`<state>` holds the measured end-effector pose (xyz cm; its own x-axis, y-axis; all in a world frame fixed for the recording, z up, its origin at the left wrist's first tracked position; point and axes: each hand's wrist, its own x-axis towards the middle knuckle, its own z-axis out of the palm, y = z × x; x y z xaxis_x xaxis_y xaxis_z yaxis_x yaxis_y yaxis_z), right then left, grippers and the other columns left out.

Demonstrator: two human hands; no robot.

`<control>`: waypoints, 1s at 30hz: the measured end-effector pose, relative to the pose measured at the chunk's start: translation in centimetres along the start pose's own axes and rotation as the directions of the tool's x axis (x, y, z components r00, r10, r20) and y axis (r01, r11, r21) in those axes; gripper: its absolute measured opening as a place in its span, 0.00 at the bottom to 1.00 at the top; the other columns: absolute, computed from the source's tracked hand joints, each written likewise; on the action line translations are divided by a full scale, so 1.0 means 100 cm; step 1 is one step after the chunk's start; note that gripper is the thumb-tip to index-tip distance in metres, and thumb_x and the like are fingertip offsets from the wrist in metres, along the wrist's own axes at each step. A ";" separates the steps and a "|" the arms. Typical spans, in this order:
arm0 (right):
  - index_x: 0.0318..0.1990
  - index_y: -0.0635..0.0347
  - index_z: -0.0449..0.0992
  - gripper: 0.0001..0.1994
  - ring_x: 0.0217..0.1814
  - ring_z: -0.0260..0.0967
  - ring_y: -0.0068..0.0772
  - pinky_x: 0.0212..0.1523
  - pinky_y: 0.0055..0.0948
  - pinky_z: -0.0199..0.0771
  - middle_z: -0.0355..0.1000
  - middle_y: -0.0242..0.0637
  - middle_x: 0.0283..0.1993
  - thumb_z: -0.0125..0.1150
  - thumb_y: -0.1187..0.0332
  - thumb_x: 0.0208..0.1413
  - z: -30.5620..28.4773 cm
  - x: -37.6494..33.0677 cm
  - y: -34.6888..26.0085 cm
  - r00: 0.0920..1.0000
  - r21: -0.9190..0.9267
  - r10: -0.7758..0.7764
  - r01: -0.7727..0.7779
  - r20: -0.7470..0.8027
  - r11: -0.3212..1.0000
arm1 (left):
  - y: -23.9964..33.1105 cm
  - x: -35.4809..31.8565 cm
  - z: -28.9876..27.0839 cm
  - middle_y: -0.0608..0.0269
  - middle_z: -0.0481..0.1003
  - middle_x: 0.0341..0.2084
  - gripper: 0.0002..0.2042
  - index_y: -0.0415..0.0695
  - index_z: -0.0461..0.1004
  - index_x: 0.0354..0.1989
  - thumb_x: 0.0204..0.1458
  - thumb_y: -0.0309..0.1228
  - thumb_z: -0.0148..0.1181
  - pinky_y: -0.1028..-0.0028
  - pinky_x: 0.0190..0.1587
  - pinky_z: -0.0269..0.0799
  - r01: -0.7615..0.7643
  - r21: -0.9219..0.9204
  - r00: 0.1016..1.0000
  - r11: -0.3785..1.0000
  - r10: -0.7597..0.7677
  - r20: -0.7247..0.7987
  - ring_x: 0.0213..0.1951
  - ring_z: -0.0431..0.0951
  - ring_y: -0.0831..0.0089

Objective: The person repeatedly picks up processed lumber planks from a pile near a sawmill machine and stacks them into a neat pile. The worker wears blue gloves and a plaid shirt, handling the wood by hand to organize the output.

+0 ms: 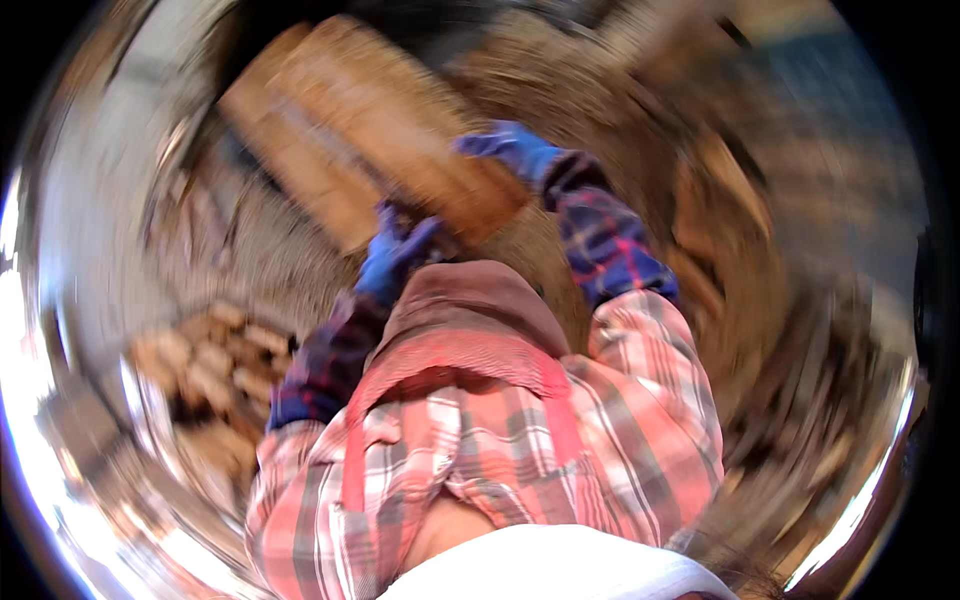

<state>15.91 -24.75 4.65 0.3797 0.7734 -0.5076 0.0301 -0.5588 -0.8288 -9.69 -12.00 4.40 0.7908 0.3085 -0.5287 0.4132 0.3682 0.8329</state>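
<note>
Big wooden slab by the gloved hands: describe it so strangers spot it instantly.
From the pink plaid shirt, look up to the blue-gloved left hand and blue-gloved right hand. There, slanting toward the upper left, is the tan, roughly rectangular wooden slab. It looks much larger than the split wood pieces heaped at lower left.

Ground [285, 295]: brown and rough, as if strewn with fine crumbs, smeared by motion from where I stand.
Slab [410, 110]: broad, tan, set aslant ahead of the person, a dark line running lengthwise; whether it rests on the ground or is lifted, I can't tell.
Woodpile [215, 365]: short, pale brown chunks heaped on the ground at the person's left.
Wood pieces [735, 185]: large, orange-brown, over to the right.
Strips [800, 410]: long, dark and light brown, nearer on the right, too blurred to count.
</note>
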 end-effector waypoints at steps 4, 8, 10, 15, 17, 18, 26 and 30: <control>0.40 0.67 0.72 0.20 0.39 0.67 0.32 0.40 0.25 0.65 0.70 0.42 0.41 0.47 0.55 0.56 -0.003 -0.149 0.129 0.981 0.890 -0.192 0.106 -0.022 0.443 | -0.026 0.009 0.095 0.63 0.72 0.34 0.17 0.42 0.70 0.39 0.55 0.45 0.47 0.75 0.31 0.68 0.066 -0.227 0.998 0.972 -0.064 0.016 0.31 0.72 0.73; 0.42 0.73 0.69 0.17 0.40 0.70 0.32 0.42 0.24 0.72 0.70 0.46 0.45 0.40 0.65 0.58 0.041 -0.288 0.234 0.870 0.923 0.325 0.385 -0.371 0.023 | -0.060 0.086 0.234 0.62 0.71 0.42 0.23 0.42 0.68 0.47 0.55 0.49 0.42 0.67 0.45 0.67 -0.111 0.045 0.972 0.993 0.099 0.211 0.42 0.70 0.66; 0.44 0.73 0.69 0.16 0.44 0.71 0.33 0.45 0.25 0.71 0.70 0.44 0.46 0.42 0.67 0.56 0.067 -0.355 0.272 0.701 0.812 0.425 0.556 -0.572 0.176 | -0.104 0.090 0.334 0.61 0.70 0.44 0.22 0.42 0.67 0.49 0.56 0.46 0.42 0.68 0.50 0.65 0.272 -0.394 0.931 0.878 -0.136 0.340 0.44 0.69 0.66; 0.50 0.68 0.69 0.23 0.50 0.68 0.38 0.51 0.30 0.67 0.69 0.42 0.49 0.58 0.60 0.49 0.066 -0.456 0.305 0.178 0.492 0.528 0.681 -0.830 0.543 | -0.112 0.079 0.519 0.56 0.68 0.49 0.23 0.37 0.63 0.54 0.55 0.41 0.49 0.69 0.53 0.62 -0.257 -0.263 0.636 0.930 0.368 0.679 0.50 0.67 0.67; 0.51 0.68 0.67 0.28 0.51 0.66 0.39 0.50 0.31 0.67 0.68 0.41 0.51 0.60 0.54 0.49 0.029 -0.470 0.319 0.040 0.412 0.479 0.578 -0.877 0.705 | -0.094 0.072 0.537 0.56 0.70 0.46 0.23 0.36 0.65 0.52 0.54 0.42 0.51 0.71 0.52 0.62 -0.119 -0.065 0.671 0.991 0.129 0.731 0.48 0.69 0.70; 0.51 0.68 0.68 0.31 0.51 0.66 0.39 0.50 0.32 0.66 0.68 0.40 0.51 0.58 0.49 0.49 0.005 -0.469 0.331 -0.039 0.456 0.580 0.575 -0.814 0.679 | -0.084 0.068 0.532 0.56 0.71 0.45 0.24 0.36 0.65 0.52 0.53 0.42 0.52 0.72 0.51 0.63 -0.081 -0.031 0.638 0.996 0.076 0.767 0.47 0.70 0.72; 0.48 0.60 0.68 0.30 0.40 0.66 0.39 0.41 0.33 0.66 0.71 0.41 0.38 0.52 0.41 0.50 -0.037 -0.283 0.384 0.408 0.881 0.808 -0.020 -0.425 0.473 | -0.023 0.073 0.252 0.60 0.74 0.32 0.12 0.34 0.72 0.38 0.52 0.31 0.55 0.77 0.40 0.68 -0.107 0.153 0.956 0.982 0.059 0.287 0.34 0.72 0.76; 0.35 0.54 0.71 0.18 0.27 0.65 0.26 0.28 0.25 0.66 0.70 0.33 0.28 0.57 0.48 0.50 -0.035 -0.085 0.282 0.853 0.921 0.500 -0.066 -0.147 0.383 | 0.041 0.135 0.104 0.59 0.74 0.35 0.09 0.36 0.72 0.40 0.54 0.28 0.50 0.76 0.43 0.68 -0.574 0.095 0.801 0.813 0.582 -0.138 0.37 0.73 0.74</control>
<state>16.75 -48.13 -13.64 0.4750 0.3362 -0.8132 -0.8653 0.0103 -0.5011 7.37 -15.45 2.36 0.8119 0.5826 0.0385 -0.0752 0.0389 0.9964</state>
